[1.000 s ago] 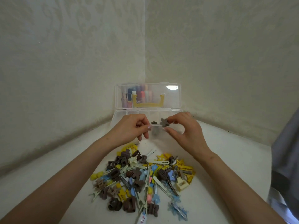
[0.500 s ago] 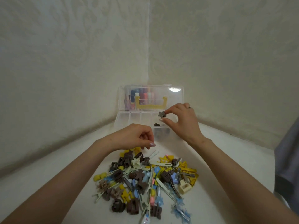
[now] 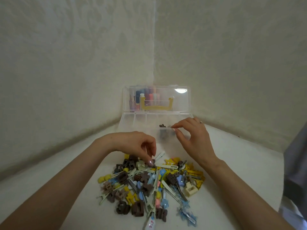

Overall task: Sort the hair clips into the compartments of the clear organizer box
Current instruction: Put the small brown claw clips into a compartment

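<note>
The clear organizer box [image 3: 131,119] stands open in the corner with its lid [image 3: 181,103] upright. Two small brown clips [image 3: 162,125] lie in one of its right-hand compartments. My right hand [image 3: 192,140] hovers over the box's front edge beside them, thumb and forefinger slightly apart, holding nothing. A heap of hair clips [image 3: 149,185] in brown, yellow, blue, cream and pink lies in front of the box. My left hand [image 3: 141,146] reaches down into the heap's far edge, its curled fingertips pinching a small brown clip [image 3: 153,163], mostly hidden.
Two patterned walls meet just behind the box. Through the lid show a yellow handle [image 3: 157,107] and several coloured bottles [image 3: 146,97]. A grey-blue cloth [image 3: 295,171] hangs at the right edge. The white tabletop [image 3: 240,163] extends on both sides of the heap.
My right hand carried the brown flower clip over the box and let it go into a compartment. My left hand dropped from the box front down into the heap.
</note>
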Demonstrator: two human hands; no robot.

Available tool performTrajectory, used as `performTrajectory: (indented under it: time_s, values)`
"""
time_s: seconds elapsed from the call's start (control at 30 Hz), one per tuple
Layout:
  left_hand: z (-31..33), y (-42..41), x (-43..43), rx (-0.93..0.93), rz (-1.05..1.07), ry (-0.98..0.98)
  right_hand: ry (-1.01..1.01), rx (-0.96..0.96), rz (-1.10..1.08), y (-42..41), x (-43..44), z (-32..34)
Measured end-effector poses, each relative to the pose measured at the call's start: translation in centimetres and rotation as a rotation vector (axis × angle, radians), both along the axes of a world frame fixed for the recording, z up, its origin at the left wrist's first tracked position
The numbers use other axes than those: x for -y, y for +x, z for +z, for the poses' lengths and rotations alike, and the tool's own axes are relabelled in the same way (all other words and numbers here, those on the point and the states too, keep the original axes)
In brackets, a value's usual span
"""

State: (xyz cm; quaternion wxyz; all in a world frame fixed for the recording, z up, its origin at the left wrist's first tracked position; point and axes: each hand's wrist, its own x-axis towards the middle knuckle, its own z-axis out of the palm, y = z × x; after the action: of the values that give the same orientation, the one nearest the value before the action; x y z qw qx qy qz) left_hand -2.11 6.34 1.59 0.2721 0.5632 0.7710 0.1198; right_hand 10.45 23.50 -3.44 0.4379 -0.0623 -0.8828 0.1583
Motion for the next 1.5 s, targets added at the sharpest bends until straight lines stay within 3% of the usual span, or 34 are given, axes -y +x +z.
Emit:
performTrajectory:
  time_s: [0.1, 0.23, 0.37, 0.53, 0.73, 1.27, 1.37, 1.5]
  values:
    - [-0.7, 0.4, -0.4, -0.105, -0.040, -0.022, 0.000, -0.012, 0.008, 0.2, 0.1, 0.0]
    - [-1.2, 0.2, -0.8, -0.114, -0.017, 0.116, 0.005, -0.039, 0.039, 0.4, 0.5, 0.3]
    - [-0.7, 0.0, -0.7, 0.016, 0.067, 0.341, -0.014, -0.018, 0.139, 0.5, 0.6, 0.3]
    - [-0.2, 0.2, -0.8, 0.139, 0.071, 0.462, -0.043, 0.039, 0.267, 0.6, 0.8, 0.3]
    - [-0.7, 0.4, -1.1, 0.180, 0.089, 0.492, -0.109, 0.048, 0.275, 0.9, 0.9, 0.5]
    - [-1.5, 0.8, -1.6, 0.272, 0.185, 0.605, -0.001, 0.068, 0.225, 0.9, 0.6, 0.5]
    - [-1.7, 0.9, -1.6, 0.179, 0.140, 0.555, -0.095, 0.005, 0.116, 1.1, -0.8, 0.8]
    - [-2.5, 1.1, -1.6, -0.129, -0.011, 0.337, -0.265, -0.069, -0.065, 1.7, -3.3, 0.8]
